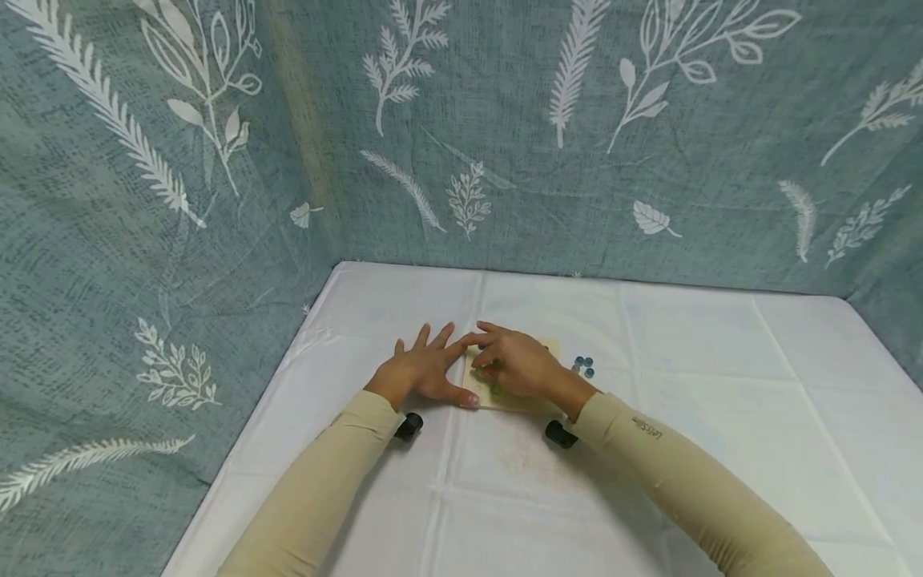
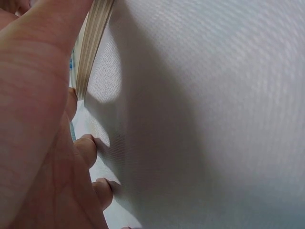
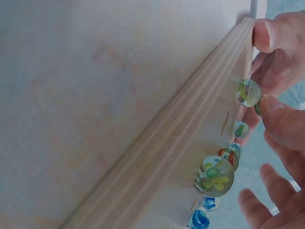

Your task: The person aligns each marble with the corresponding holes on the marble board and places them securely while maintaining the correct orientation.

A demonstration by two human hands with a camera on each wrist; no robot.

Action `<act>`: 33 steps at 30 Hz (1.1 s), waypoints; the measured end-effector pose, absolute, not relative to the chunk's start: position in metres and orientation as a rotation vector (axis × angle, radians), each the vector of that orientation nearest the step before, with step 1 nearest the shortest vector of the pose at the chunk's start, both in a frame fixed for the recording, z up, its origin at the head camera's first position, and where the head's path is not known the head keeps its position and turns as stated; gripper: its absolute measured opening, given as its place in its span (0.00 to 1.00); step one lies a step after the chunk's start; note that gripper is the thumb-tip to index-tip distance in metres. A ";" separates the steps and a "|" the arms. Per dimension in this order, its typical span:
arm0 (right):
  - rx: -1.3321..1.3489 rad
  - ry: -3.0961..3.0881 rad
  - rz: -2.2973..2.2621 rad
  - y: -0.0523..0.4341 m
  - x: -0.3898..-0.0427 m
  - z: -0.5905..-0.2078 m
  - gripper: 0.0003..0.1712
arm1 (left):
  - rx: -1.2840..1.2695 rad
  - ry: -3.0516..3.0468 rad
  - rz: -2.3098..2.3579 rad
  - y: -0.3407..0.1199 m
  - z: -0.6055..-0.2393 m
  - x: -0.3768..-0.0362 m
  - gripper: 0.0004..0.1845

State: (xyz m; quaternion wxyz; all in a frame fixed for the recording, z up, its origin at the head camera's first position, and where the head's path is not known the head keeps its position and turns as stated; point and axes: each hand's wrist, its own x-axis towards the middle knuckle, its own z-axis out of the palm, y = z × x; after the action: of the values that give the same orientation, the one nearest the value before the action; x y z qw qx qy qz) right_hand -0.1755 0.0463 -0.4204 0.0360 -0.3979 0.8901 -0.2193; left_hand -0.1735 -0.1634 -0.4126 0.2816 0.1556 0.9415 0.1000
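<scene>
A pale wooden board [image 1: 522, 403] with a layered edge lies on the white cloth, carrying several clear glass marbles [image 3: 214, 176] with green, red and blue swirls. My left hand [image 1: 429, 373] is spread at the board's left side, thumb and forefinger touching its edge. Above the board, my right hand [image 1: 515, 361] pinches a small green marble [image 3: 258, 106]; its thumb and fingertips partly cover it. This marble is close beside another clear marble [image 3: 249, 92] on the board. In the left wrist view, the left palm hides most of the board [image 2: 95, 43].
Several blue marbles [image 1: 589, 373] lie on the cloth just right of the board. A black device [image 1: 409, 427] shows below the left wrist and another black device [image 1: 560, 433] below the right. Green leaf-patterned curtains [image 1: 505, 200] hang behind and left of the table.
</scene>
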 end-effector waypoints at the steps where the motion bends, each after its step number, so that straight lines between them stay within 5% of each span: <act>1: -1.219 2.733 -0.669 0.046 -0.176 -0.421 0.09 | 0.417 2.520 0.268 -0.164 -0.412 -0.174 0.61; 33: -1.249 2.694 -0.619 0.046 -0.181 -0.419 0.11 | 0.386 2.534 0.264 -0.161 -0.410 -0.173 0.59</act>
State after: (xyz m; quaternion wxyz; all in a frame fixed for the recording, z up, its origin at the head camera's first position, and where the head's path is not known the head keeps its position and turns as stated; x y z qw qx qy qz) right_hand -0.1806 0.0458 -0.4193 0.0539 -0.4113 0.8868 -0.2038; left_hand -0.1726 -0.1609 -0.4104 0.2787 0.1439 0.9444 0.0985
